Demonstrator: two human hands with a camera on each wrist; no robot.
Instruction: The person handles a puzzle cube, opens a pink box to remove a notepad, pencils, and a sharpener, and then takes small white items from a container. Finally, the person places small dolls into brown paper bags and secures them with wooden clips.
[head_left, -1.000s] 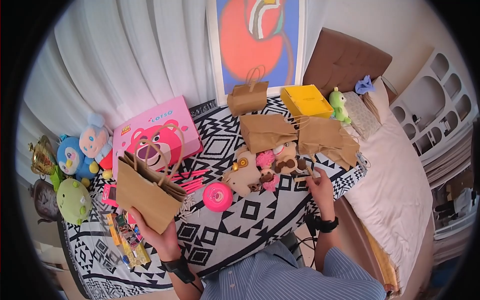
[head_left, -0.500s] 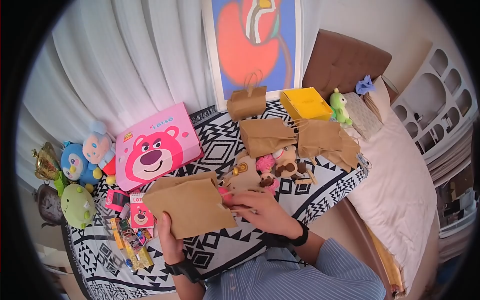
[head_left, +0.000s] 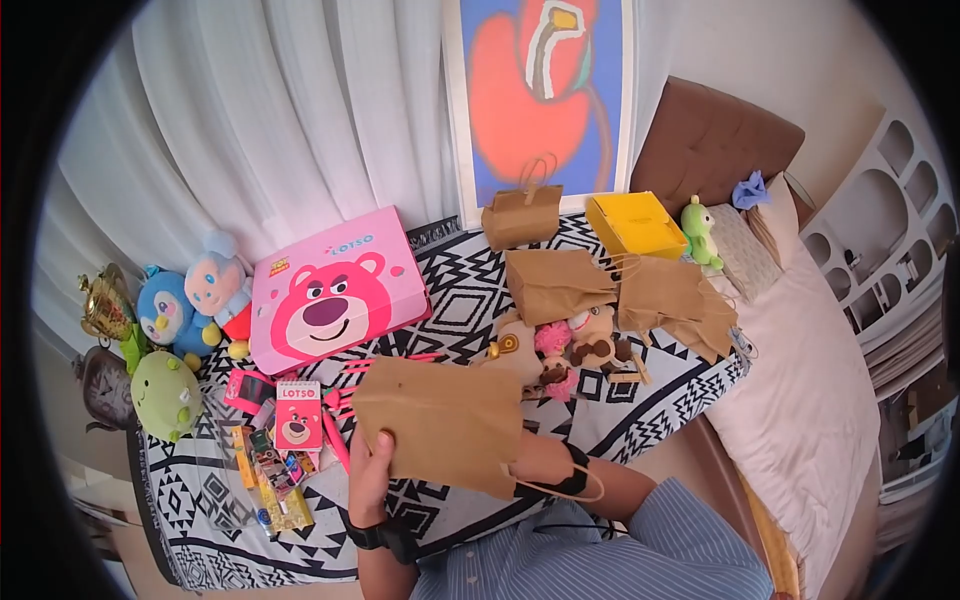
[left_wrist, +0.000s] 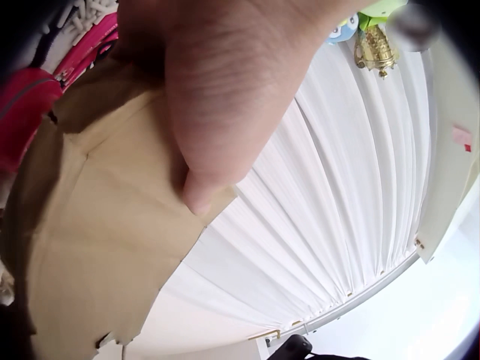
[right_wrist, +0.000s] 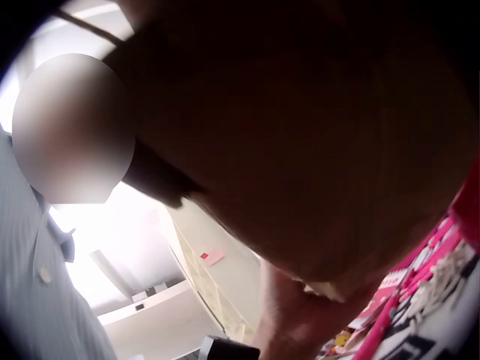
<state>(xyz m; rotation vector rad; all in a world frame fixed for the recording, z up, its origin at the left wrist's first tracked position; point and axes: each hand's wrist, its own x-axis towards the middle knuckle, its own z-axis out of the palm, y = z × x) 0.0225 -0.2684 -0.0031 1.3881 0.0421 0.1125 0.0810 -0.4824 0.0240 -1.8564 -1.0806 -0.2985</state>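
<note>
A brown paper bag (head_left: 440,425) lies on its side in the air over the table's near edge, its handle hanging at the right. My left hand (head_left: 372,475) grips its left end, thumb on the face towards me; in the left wrist view the thumb of the left hand (left_wrist: 225,97) presses on the bag (left_wrist: 112,217). Only the back part of my right hand (head_left: 538,460) shows at the bag's handle end; its fingers are hidden by the bag. The right wrist view is mostly filled by dark brown paper (right_wrist: 315,135), and the fingers cannot be made out there.
Behind the bag stands a pink bear box (head_left: 335,300). Plush toys (head_left: 165,395) and a small notepad (head_left: 299,415) are at the left. More paper bags (head_left: 560,285), small plush toys (head_left: 595,340) and a yellow box (head_left: 637,225) are at the right.
My right hand has come from the small plush toys to the bag, a pink thing at its fingers midway, and its fingers have passed from sight. The bag has tipped from upright onto its side.
</note>
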